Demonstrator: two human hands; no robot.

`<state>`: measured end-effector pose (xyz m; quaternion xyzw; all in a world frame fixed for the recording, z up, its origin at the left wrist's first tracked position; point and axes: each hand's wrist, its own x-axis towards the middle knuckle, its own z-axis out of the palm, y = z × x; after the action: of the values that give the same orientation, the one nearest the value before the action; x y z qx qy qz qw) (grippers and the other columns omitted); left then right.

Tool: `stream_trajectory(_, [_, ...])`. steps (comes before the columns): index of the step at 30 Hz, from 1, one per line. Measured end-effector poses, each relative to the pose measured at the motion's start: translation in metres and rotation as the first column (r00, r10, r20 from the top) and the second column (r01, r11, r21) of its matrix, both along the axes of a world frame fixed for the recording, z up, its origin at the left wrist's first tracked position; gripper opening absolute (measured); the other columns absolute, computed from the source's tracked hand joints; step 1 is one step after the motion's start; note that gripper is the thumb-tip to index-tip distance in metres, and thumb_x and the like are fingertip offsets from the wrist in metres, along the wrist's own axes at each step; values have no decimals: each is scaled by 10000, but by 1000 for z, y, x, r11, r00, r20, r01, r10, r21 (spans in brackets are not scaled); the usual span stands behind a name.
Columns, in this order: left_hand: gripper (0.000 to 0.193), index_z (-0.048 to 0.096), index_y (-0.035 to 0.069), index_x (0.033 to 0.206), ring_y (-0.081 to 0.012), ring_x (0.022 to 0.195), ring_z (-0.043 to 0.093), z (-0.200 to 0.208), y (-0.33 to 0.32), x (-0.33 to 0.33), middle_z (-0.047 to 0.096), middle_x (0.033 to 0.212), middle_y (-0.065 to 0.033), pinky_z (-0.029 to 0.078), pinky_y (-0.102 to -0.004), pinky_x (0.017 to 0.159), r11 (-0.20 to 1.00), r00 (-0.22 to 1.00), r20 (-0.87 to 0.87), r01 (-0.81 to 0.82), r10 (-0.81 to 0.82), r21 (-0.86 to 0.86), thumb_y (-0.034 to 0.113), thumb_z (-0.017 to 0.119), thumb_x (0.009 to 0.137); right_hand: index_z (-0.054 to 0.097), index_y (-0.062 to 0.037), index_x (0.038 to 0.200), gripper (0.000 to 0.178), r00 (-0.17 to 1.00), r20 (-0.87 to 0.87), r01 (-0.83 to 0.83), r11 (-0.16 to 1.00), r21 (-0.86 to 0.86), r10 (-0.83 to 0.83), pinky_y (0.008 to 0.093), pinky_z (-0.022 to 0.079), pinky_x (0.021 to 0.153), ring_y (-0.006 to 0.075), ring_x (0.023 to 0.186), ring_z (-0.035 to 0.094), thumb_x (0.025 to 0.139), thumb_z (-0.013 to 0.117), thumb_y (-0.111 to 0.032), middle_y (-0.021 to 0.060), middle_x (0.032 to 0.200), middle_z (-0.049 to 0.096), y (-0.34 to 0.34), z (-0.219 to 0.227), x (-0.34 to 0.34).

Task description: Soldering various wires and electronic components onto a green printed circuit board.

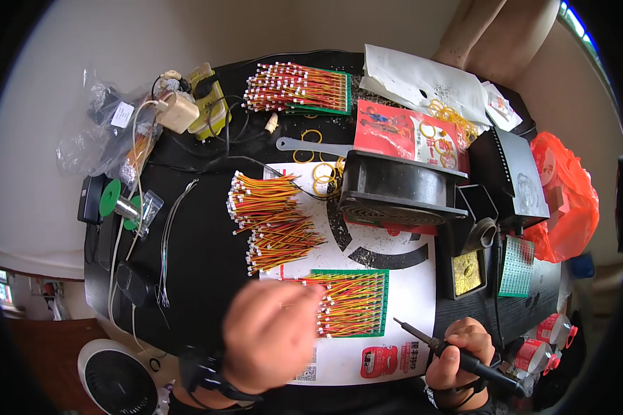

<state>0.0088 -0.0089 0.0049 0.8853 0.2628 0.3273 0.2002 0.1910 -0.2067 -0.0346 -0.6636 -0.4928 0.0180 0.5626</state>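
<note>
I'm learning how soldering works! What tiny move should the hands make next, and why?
Probably bring the soldering iron in the right hand leftward to the green board. Its tip points toward that board but sits apart from it, while the left hand already rests at the board's wired edge, seemingly feeding thin solder wire.

- One view only: a head-worn fisheye camera, looking steeply down on a black worktable (201, 263); straight edges bow toward the dark rim
- It sits close; the left hand (270, 335) and right hand (460, 353) enter from the lower edge, large and near
- The table's far end lies at the top; no second view overlaps
</note>
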Motion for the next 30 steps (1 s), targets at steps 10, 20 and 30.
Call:
stream_trajectory(10, [249, 746, -1, 1017, -297, 894, 665, -16, 77, -17, 690, 944, -137, 526, -368, 807, 983, 970, -160, -182, 182, 14, -62, 727, 776, 493, -21, 878, 324, 1000, 18, 7, 1000, 11, -7, 278, 382, 482, 139, 513, 446, 961, 621, -307, 56, 635, 459, 2, 1, -3])
stream_trajectory(20, [143, 612, -16, 756, -281, 705, 644, -11, 72, -21, 679, 829, -129, 504, -328, 632, 990, 986, -86, -137, 141, 43, -131, 681, 706, 512, -15, 898, 284, 998, 16, 56, 997, 47, -57, 272, 378, 462, 126, 499, 454, 954, 629, -267, 42, 625, 462, -3, -6, -3])
stream_trajectory(30, [131, 539, 13, 720, -167, 614, 514, 10, 24, -34, 584, 753, -133, 371, -274, 555, 915, 898, 433, 104, 82, -389, -66, 552, 617, 572, 13, 933, 224, 993, -36, -113, 989, 96, 117, 298, 434, 453, 167, 482, 513, 851, 727, -126, 62, 616, 533, -3, 0, 11])
